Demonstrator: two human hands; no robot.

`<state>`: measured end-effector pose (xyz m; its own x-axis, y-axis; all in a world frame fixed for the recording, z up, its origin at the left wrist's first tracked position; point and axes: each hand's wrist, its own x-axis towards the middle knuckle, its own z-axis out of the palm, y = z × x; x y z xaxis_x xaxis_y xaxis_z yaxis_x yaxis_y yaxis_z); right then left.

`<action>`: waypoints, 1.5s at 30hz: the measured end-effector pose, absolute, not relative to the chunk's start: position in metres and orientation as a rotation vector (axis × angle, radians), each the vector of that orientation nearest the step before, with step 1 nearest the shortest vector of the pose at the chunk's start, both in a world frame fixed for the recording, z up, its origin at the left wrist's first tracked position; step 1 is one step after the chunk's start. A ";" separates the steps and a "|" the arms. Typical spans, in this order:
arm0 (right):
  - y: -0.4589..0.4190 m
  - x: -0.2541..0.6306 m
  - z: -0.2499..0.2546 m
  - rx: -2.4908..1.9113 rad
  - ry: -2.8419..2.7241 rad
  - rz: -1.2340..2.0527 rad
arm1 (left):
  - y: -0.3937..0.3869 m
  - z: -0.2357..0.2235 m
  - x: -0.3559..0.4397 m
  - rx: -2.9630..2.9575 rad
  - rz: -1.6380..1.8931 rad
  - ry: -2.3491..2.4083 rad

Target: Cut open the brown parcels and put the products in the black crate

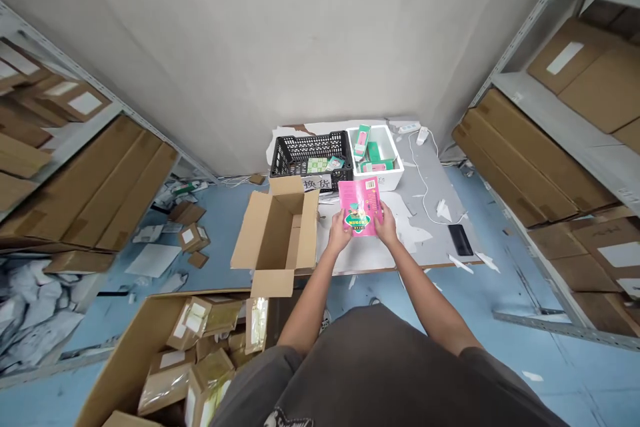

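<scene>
My left hand (340,232) and my right hand (386,224) hold a flat pink printed item (359,203) by its two lower sides. A green and white oval emblem and a barcode show on its face; whether it is a booklet or a packet I cannot tell. It is tilted up over the table (430,213). To the left of my left hand stands an open cardboard box (240,233) with its flaps spread. Just beyond the pink item are a black plastic crate (287,167) with several flat packs and a white bin (383,180) with green and pink boxes.
A black phone (460,240) lies near the table's right end, by a white cable (425,190). A large carton (120,367) full of small parcels stands at lower left. Shelves of cardboard boxes line the left (115,183) and right (530,153). Paper scraps litter the table and floor.
</scene>
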<state>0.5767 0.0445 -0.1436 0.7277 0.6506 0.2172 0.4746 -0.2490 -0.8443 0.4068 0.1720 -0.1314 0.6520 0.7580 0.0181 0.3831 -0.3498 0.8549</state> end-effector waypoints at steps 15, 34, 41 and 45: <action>0.045 0.538 -0.078 -1.675 -1.148 -0.157 | 0.164 -0.049 0.360 2.542 0.592 0.775; 0.063 0.504 -0.049 -1.579 -0.954 -0.205 | 0.148 -0.038 0.363 2.476 0.799 0.958; 0.052 0.500 -0.016 -1.473 -1.007 -0.019 | 0.165 -0.034 0.361 2.322 0.926 0.878; 0.056 0.499 -0.010 -1.338 -0.938 0.188 | 0.163 -0.024 0.359 2.049 1.049 0.701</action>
